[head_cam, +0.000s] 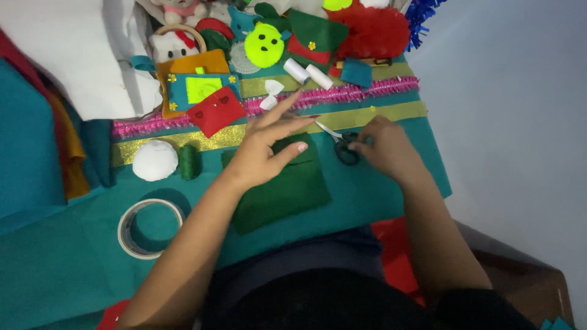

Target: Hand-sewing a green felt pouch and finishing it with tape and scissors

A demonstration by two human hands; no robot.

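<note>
A dark green felt piece (287, 189) lies on the teal felt sheet (67, 256) in front of me. My left hand (266, 145) rests on its upper edge with the fingers spread apart and holds nothing. My right hand (382, 146) is closed over the black handles of a small pair of scissors (343, 146), whose blades point up and left toward the gold glitter strip (391, 112).
A tape roll (148, 227), a white ball (155, 160) and a green thread spool (189, 162) lie to the left. Pink fringe trim (342, 95), a red felt square (215, 111), white rolls (309, 73) and a lime felt face (264, 44) crowd the far side.
</note>
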